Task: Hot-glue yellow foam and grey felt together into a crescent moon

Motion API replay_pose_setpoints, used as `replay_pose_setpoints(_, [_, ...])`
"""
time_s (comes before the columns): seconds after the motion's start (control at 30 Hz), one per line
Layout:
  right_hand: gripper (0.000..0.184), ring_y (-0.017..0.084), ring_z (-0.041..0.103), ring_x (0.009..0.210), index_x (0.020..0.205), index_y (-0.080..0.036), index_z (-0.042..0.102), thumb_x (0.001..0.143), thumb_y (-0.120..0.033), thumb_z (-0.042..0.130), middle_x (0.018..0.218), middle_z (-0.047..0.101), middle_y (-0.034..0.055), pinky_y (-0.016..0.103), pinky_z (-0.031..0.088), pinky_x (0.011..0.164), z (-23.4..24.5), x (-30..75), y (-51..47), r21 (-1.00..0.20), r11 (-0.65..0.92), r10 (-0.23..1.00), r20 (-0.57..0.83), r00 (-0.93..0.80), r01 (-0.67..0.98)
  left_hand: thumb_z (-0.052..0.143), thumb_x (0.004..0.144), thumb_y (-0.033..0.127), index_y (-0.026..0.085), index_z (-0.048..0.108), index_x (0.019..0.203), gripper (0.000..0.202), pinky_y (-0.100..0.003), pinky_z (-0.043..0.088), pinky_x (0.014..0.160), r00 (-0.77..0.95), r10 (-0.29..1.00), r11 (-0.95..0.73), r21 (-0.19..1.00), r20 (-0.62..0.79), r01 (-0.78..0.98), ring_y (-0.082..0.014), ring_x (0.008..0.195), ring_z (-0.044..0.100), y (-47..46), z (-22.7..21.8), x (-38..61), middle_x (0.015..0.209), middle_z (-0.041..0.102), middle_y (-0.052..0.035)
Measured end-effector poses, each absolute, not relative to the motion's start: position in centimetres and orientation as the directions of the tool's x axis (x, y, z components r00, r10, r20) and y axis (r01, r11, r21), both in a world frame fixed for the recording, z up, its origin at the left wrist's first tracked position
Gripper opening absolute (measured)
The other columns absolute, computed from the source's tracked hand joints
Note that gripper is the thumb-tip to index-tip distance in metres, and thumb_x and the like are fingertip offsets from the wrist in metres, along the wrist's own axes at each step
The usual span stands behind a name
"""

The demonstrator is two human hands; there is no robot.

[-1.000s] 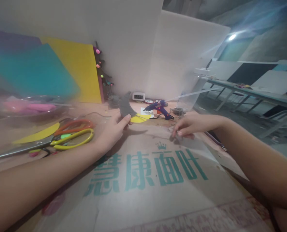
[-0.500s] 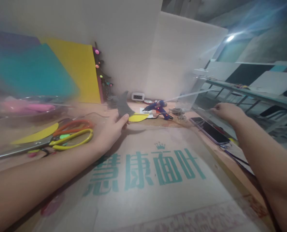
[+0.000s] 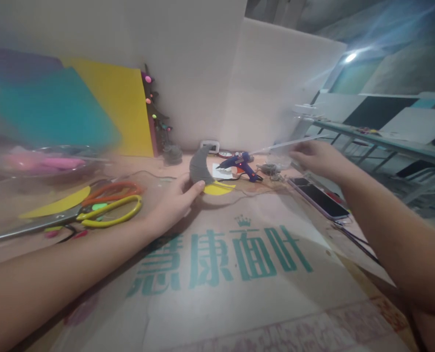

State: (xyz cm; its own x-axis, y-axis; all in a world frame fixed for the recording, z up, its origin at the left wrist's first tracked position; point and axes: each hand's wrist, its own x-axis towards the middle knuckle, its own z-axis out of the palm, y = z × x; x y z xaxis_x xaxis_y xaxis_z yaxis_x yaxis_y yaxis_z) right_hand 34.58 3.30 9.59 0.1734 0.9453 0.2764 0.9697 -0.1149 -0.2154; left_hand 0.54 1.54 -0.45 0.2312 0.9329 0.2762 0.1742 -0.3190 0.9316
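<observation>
Table (image 3: 137, 168) w/ cardboard sheet (image 3: 221, 298), scissors (image 3: 93, 212), yellow cutout (image 3: 52, 205), glue gun (image 3: 241, 164), phone (image 3: 320, 198) at rt edge.

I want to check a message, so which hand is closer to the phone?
Right. The right hand is just above and behind the phone, while the left hand is well off to its left, holding a grey cut-out.

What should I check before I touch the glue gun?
1. Grey cutout pinched in left hand: ok.
2. Yellow piece lying on the table at the cutout's lower end: ok.
3. Right hand empty: cannot tell, too blurred.
4. Glue gun resting on the table, nozzle turned away from the right hand: ok.
5. Phone out of the way: not ok, it lies close by the right forearm.
6. Scissors untouched, left of the left arm: ok.
</observation>
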Motion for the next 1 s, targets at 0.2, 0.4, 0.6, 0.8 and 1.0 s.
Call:
replay_pose_setpoints(0.2, [0.037, 0.010, 0.056, 0.053, 0.119, -0.020, 0.061, 0.089, -0.041, 0.057, 0.109, 0.068, 0.0102, 0.028, 0.048, 0.054, 5.3, 26.4, 1.0, -0.661, 0.334, 0.943, 0.232, -0.240, 0.672, 0.058, 0.085, 0.040, 0.019, 0.063, 0.088, 0.022, -0.023, 0.040, 0.059, 0.238, 0.913, -0.375, 0.912, 0.331, 0.167, -0.0162, 0.068, 0.055, 1.6, -0.6, 0.6, 0.075, 0.062, 0.0000])
replay_pose_setpoints(0.4, [0.047, 0.011, 0.054, 0.058, 0.122, -0.020, 0.059, 0.081, -0.040, 0.069, 0.108, 0.068, 0.0080, 0.028, 0.045, 0.057, 1.8, 23.8, -0.6, -0.557, 0.398, 0.913, 0.314, -0.260, 0.728, 0.058, 0.086, 0.038, 0.019, 0.068, 0.101, 0.027, -0.026, 0.047, 0.078, 0.292, 0.884, -0.421, 0.893, 0.364, 0.162, -0.0209, 0.090, 0.062, 1.6, -0.7, 0.8, 0.097, 0.070, -0.0041])
replay_pose_setpoints(0.6, [0.047, 0.013, 0.056, 0.062, 0.122, -0.018, 0.057, 0.083, -0.041, 0.067, 0.079, 0.064, 0.0002, 0.027, 0.046, 0.061, -0.7, 23.6, -0.2, -0.711, 0.432, 0.902, 0.349, -0.255, 0.555, 0.059, 0.085, 0.037, 0.018, 0.068, 0.098, 0.025, -0.025, 0.048, 0.073, 0.294, 0.891, -0.402, 0.902, 0.345, 0.160, -0.0188, 0.085, 0.062, 1.6, -0.6, 0.8, 0.093, 0.070, -0.0039])
replay_pose_setpoints(0.8, [0.018, 0.015, 0.059, 0.067, 0.084, -0.019, 0.070, 0.087, -0.033, 0.059, 0.076, 0.069, 0.0036, 0.027, 0.045, 0.061, -0.1, 23.5, -0.6, -0.591, 0.484, 0.849, 0.496, -0.181, 0.646, 0.058, 0.085, 0.040, 0.018, 0.063, 0.096, 0.025, -0.021, 0.032, 0.038, 0.327, 0.927, -0.258, 0.947, 0.186, 0.192, -0.0100, 0.045, 0.045, 1.2, -0.5, 0.8, 0.070, 0.060, 0.0021])
replay_pose_setpoints(1.0, [0.019, 0.016, 0.058, 0.068, 0.079, -0.019, 0.066, 0.087, -0.034, 0.058, 0.075, 0.068, 0.0028, 0.027, 0.043, 0.062, 0.0, 23.5, -0.4, -0.589, 0.459, 0.853, 0.501, -0.146, 0.665, 0.059, 0.084, 0.039, 0.019, 0.065, 0.094, 0.024, -0.021, 0.029, 0.038, 0.372, 0.914, -0.243, 0.952, 0.160, 0.186, -0.0101, 0.041, 0.041, 1.1, -0.6, 0.8, 0.053, 0.050, 0.0055])
